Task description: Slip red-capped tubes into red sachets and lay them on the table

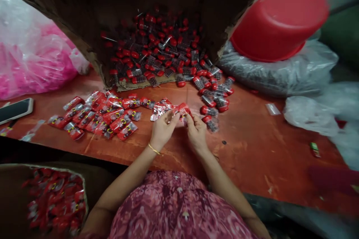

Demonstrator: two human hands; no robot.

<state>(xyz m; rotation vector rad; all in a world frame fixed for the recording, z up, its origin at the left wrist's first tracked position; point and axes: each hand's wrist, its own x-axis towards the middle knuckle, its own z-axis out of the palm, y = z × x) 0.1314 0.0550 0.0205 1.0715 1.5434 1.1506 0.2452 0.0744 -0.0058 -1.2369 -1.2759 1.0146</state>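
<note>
left hand point(164, 127) and right hand point(196, 130) meet over the reddish wooden table point(252, 138), fingers pinched together on one small red printed sachet point(183, 111), held raised, likely for handling. finished sachets point(98, 115) lie left; red-capped vials point(157, 56) spill from the tipped cardboard box point(84, 15).

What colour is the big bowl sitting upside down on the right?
The upside-down bowl is plain bright red, seen in the head view, resting on a clear plastic bag.

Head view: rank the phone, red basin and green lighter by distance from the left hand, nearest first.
From the left hand:
1. Phone, far left on the table edge.
2. Green lighter, right side of the table.
3. Red basin, upper right, upturned on a bag.
</note>
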